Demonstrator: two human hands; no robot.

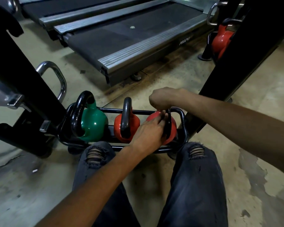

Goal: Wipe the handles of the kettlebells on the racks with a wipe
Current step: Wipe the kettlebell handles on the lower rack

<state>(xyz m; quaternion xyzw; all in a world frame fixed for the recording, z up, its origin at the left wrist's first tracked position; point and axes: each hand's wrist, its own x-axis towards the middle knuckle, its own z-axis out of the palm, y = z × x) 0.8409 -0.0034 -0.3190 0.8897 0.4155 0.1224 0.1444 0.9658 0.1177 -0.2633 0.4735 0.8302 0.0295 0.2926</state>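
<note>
Head view, single frame.

- Low rack [183, 115], black tube, on the concrete floor [170, 76]: 1.
- Kettlebells on that rack: 3, in a row. From the left: green kettlebell [93, 123], 1; middle red kettlebell [117, 126], 1; right red kettlebell [173, 128], 1. All three have black handles standing upright.
- Far red kettlebell [220, 40]: 1. It sits on a second stand at upper right, well apart from the row and partly behind the right upright [246, 46].
- Kettlebells in sight: 4 in all, 3 red and 1 green.
- Hands: 2, close together, both at the right red kettlebell.
  - Right hand [161, 99]: knuckles up, fingers curled down over the top of the handle [168, 126].
  - Left hand [147, 133]: lies across the red body, fingers stretched forward, tips against the near side of the same handle.
- Wipe: cannot be made out. Whether one lies under the fingers cannot be told.
- Black uprights: 2, the left upright [15, 71] and the right one, flanking the rack.
- Chrome loop [59, 76]: 1, beside the left upright.
- Treadmill decks [121, 40]: at least 2, side by side beyond the rack.
- Knees in dark ripped jeans [95, 154]: 2, just in front of the rack.
</note>
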